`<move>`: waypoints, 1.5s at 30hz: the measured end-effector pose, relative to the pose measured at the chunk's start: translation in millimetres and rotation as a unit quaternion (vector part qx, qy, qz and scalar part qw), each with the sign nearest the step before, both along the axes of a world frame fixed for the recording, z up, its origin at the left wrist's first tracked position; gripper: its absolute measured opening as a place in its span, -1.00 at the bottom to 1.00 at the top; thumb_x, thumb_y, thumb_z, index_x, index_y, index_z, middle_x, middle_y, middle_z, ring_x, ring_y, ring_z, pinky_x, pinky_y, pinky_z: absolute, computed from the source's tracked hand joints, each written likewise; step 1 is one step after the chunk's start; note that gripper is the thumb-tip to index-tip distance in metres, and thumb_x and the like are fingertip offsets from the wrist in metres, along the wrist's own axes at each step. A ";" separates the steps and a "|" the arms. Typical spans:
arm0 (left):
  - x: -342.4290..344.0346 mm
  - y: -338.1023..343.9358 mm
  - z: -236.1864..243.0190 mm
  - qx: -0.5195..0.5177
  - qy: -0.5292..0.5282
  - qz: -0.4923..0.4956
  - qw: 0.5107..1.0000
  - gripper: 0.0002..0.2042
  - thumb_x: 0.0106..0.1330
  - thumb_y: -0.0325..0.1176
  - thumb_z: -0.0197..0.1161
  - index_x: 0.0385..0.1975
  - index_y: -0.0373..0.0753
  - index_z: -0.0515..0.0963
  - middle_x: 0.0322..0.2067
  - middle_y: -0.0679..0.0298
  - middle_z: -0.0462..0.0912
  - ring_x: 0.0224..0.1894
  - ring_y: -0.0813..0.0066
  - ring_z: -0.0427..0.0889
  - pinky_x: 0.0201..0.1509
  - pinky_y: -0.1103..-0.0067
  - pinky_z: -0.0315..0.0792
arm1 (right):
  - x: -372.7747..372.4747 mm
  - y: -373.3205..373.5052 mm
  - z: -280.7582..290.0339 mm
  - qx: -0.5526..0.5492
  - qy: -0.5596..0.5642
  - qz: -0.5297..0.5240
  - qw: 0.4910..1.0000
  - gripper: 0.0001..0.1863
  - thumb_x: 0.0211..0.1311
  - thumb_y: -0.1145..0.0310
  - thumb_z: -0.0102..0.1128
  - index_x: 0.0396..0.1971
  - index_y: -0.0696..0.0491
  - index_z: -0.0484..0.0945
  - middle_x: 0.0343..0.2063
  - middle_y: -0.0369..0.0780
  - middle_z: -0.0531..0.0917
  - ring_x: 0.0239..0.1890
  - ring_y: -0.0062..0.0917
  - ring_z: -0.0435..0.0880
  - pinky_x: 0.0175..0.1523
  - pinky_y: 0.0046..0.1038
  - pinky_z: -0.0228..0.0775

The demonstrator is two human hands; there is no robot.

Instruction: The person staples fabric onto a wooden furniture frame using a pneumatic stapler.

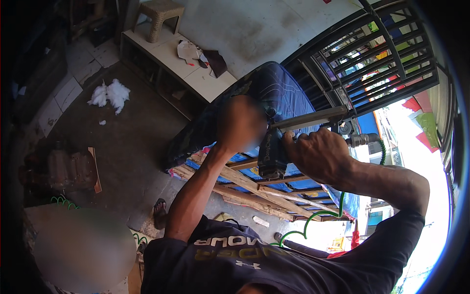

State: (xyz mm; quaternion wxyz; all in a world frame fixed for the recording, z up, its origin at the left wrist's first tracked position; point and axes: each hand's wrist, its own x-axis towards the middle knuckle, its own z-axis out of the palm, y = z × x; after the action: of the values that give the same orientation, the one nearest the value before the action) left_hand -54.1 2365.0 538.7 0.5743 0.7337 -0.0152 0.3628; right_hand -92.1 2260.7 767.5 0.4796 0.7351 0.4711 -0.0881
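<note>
Your right hand [318, 154] is clamped around a black pneumatic stapler [272, 152], its nose against the upturned seat's wooden frame [254, 188] just below. Your left hand [240, 125], blurred so its grip can't be told, rests on blue fabric [281, 93] beside the tool; hold that cloth taut and your fingers clear.

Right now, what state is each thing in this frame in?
left hand: blurred, pressed on the upholstered frame.
right hand: closed around the pneumatic stapler.
pneumatic stapler: held against the frame's edge.
green coiled hose: hanging from the tool.
upholstered frame: tipped over, wooden slats exposed.
metal gate: swung open.
plastic stool: upright on the ledge.
</note>
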 end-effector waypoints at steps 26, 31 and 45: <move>8.4 37.8 77.1 0.551 -0.209 -0.064 0.805 -0.81 0.09 -0.35 0.33 -0.27 -0.09 0.67 -0.28 0.30 0.47 -0.17 0.37 0.51 0.12 0.17 0.29 | -180.4 -186.0 -162.6 0.454 0.063 -0.604 0.652 -0.55 0.07 0.23 0.26 0.03 -0.03 0.60 -0.37 0.16 0.68 -0.24 0.10 0.69 -0.09 0.03 0.53; 8.4 21.5 68.5 0.591 -0.223 -0.044 0.774 -0.80 0.15 -0.45 0.25 -0.21 -0.21 0.59 -0.35 0.30 0.45 -0.18 0.37 0.53 0.15 0.19 0.30 | -243.2 -201.0 -211.9 0.488 0.005 -0.716 0.498 -0.53 0.03 0.19 0.30 -0.01 0.02 0.62 -0.32 0.14 0.69 -0.17 0.07 0.68 0.00 -0.03 0.52; 0.5 35.5 143.8 0.363 0.223 -0.405 0.809 -0.90 0.31 -0.52 0.13 -0.23 -0.36 0.50 -0.30 0.24 0.45 -0.23 0.45 0.47 -0.08 0.50 0.37 | -278.5 -231.4 -214.7 0.536 0.004 -0.724 0.434 -0.49 0.04 0.19 0.27 0.04 0.02 0.59 -0.33 0.15 0.69 -0.20 0.08 0.69 -0.03 -0.01 0.54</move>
State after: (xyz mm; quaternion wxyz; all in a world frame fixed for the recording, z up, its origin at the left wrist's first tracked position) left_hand -53.6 2400.5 682.5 0.3485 0.8767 -0.3135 -0.1081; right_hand -370.6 2029.3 552.8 -0.2516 0.9170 -0.2781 -0.1357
